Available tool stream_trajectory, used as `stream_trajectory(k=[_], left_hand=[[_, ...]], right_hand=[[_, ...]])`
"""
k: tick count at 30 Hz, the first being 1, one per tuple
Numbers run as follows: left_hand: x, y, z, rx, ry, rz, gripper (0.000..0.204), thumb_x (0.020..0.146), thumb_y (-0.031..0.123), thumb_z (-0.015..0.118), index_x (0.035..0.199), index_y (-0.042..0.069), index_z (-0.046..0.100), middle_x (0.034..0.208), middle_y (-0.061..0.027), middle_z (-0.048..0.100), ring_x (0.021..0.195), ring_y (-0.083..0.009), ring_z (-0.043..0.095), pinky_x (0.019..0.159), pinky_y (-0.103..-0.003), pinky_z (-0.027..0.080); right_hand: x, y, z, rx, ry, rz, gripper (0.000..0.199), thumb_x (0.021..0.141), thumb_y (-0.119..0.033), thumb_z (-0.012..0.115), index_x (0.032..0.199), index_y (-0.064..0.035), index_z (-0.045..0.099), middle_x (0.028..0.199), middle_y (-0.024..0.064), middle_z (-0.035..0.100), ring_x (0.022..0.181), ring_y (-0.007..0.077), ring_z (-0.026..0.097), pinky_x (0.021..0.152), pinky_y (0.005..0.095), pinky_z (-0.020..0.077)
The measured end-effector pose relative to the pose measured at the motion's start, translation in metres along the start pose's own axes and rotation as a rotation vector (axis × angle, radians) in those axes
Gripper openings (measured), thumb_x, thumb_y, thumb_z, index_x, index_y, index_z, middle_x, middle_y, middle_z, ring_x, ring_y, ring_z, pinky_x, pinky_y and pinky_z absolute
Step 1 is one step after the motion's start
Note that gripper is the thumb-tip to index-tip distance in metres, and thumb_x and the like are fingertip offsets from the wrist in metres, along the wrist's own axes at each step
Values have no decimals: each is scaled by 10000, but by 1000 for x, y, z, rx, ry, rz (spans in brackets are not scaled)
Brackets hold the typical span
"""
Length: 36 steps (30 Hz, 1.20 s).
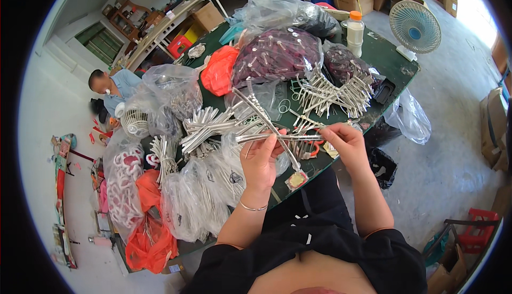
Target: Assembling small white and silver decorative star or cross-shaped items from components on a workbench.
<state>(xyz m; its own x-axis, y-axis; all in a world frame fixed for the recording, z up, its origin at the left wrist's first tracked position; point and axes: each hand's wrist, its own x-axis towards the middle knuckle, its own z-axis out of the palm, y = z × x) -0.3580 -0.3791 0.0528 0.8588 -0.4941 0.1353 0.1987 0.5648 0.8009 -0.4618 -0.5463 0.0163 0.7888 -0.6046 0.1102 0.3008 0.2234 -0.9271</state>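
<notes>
Though hemmed by plastic bags (192, 198), hands' metal strips (277, 137) above green table (389, 59).

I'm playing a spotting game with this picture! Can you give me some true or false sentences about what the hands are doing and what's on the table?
1. Both hands hold thin silvery metal pieces. True: the left hand and the right hand grip the metal pieces between them.
2. The table is red. False: the table is dark green.
3. A small fan stands on the table's far corner. True: the fan is pale blue and white.
4. The left wrist is bare. False: it wears a thin bracelet.
5. The bottle has an orange cap. True: the bottle stands near the fan.
</notes>
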Motion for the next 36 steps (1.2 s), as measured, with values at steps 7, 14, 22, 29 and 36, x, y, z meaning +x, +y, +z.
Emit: stream_trajectory(k=[7,14,22,29,36], left_hand=[[-10,-3,8,214,-141,-114,185,884,-5,586,1062,-39,623,981,-180,676,884,-258,680,751,-363,585],[-17,-4,7,351,-178,-184,163,869,-24,597,1025,-50,633,946,-159,688,833,-211,683,723,-316,570],[-20,-2,5,404,-205,-182,153,863,-27,608,1011,-48,641,939,-134,691,820,-172,677,716,-279,558],[-21,-5,1,480,-221,-144,152,864,-21,612,1011,-44,640,925,-124,691,824,-171,677,710,-276,559],[-22,6,4,274,-194,-347,171,876,-8,596,1039,-58,607,970,-176,678,871,-222,679,716,-318,589]], right_hand=[[20,-71,11,-420,-294,-13,320,810,-220,731,1042,-6,675,776,-18,607,571,3,416,515,184,349],[39,-50,33,-137,-338,85,338,807,-271,746,952,23,660,671,-37,556,558,5,417,498,192,338],[35,-50,38,-344,-288,-7,285,841,-262,701,845,16,636,568,-46,467,534,33,378,480,230,300],[34,-55,45,-409,-293,-81,287,865,-201,634,1001,52,638,663,20,527,599,52,449,529,255,383],[45,-46,39,-161,-414,9,324,938,-259,585,1074,31,632,817,7,610,771,60,520,676,240,454]])
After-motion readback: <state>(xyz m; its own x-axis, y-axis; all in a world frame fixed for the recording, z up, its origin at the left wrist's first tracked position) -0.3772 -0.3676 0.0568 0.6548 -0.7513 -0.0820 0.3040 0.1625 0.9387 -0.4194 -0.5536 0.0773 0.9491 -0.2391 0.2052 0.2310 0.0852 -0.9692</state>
